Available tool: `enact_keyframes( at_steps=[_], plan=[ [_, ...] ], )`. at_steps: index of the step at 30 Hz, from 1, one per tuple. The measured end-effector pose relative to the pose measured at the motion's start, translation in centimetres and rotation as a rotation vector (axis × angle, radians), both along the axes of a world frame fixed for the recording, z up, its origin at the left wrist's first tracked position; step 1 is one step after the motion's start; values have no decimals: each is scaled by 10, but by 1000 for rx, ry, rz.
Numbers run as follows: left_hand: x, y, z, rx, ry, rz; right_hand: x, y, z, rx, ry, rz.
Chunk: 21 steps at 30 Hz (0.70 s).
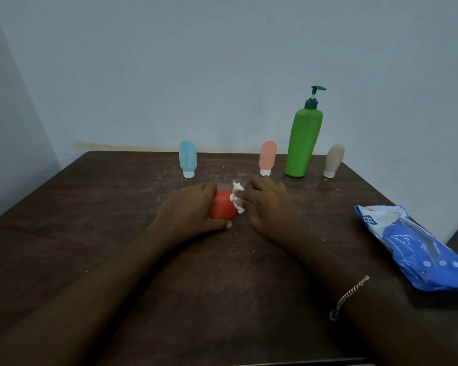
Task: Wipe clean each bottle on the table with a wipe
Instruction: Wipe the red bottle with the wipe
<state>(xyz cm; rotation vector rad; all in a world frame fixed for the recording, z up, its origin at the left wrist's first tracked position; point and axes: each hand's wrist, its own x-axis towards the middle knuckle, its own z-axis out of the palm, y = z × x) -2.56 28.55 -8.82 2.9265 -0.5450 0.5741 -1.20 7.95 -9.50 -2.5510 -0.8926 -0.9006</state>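
Observation:
A small red bottle [222,207] lies near the middle of the dark wooden table [90,220]. My left hand [188,210] wraps around its left side and holds it down. My right hand [267,202] presses a crumpled white wipe [237,198] against the bottle's right end. Most of the red bottle is hidden by my fingers. Along the back edge stand a blue bottle [187,158], a pink bottle [267,157], a tall green pump bottle [303,138] and a beige bottle [333,159].
A blue pack of wipes [418,247] lies at the table's right edge. White crumbs and smears dot the table surface around the bottles. A pale wall rises right behind the back edge.

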Motion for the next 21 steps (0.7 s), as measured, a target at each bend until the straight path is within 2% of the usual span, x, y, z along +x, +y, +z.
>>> enact_keyframes(
  at_steps=[3, 11, 18, 21],
  plan=[
    [-2, -7, -2, 37, -24, -6, 4, 2, 3, 67, -3, -24],
    [-2, -13, -5, 26, -69, -31, -3, 6, 4, 8, -6, -163],
    [-1, -15, -8, -16, -41, 6, 3, 3, 3, 66, 60, -108],
    [0, -14, -8, -43, -54, 32, -2, 3, 3, 24, 69, 34]
  ],
)
